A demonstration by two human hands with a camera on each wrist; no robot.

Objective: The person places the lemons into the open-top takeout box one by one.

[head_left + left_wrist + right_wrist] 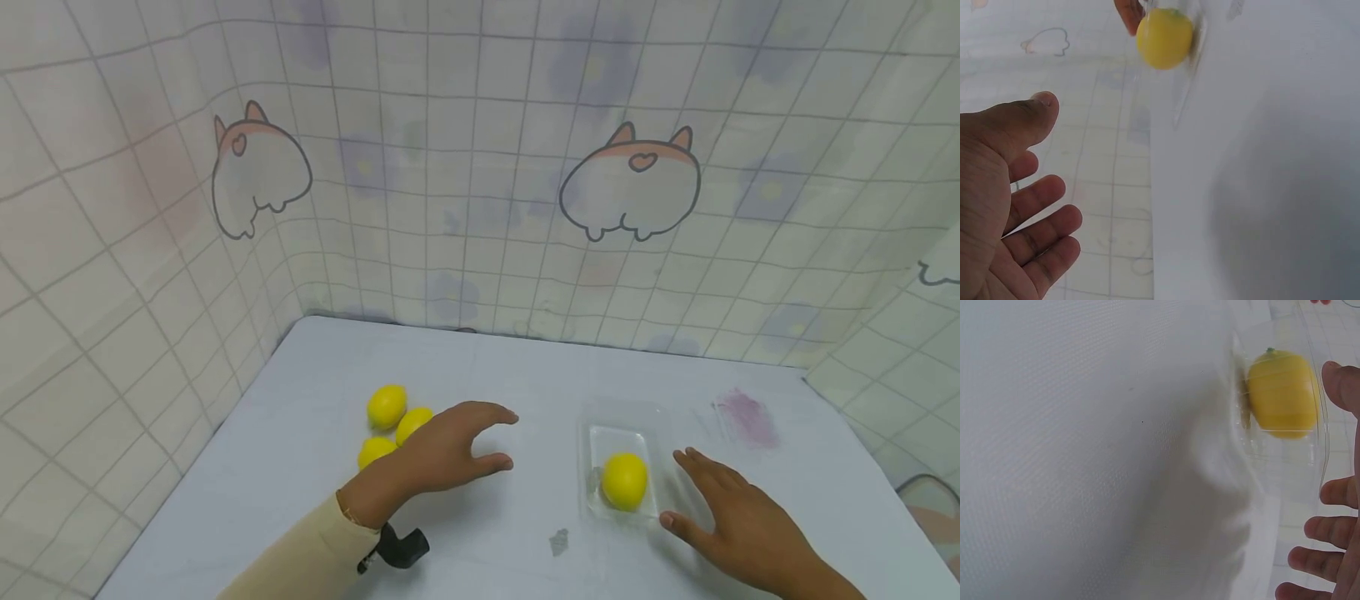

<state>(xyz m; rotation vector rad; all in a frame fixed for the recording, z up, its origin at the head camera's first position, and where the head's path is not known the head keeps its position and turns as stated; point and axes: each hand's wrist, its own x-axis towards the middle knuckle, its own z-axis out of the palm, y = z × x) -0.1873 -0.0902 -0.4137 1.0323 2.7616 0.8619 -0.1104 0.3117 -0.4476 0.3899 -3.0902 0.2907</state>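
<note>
A clear plastic tray (592, 433) stands on the right half of the table with one yellow lemon (625, 482) in its near end. My right hand (742, 521) is just right of the tray, fingers spread and holding nothing; in the right wrist view its thumb (1341, 387) comes close to the tray wall. My left hand (450, 446) hovers left of the tray, thumb and fingers apart with nothing between them. Behind it lie several loose lemons (387, 407), partly hidden by the hand and wrist.
A black curved object (402, 548) shows under the left wrist. The white table (510, 367) has a pinkish stain (748, 418) at the right and a small grey patch (558, 542) near the front. A grid-patterned curtain (465, 167) closes off the back and sides.
</note>
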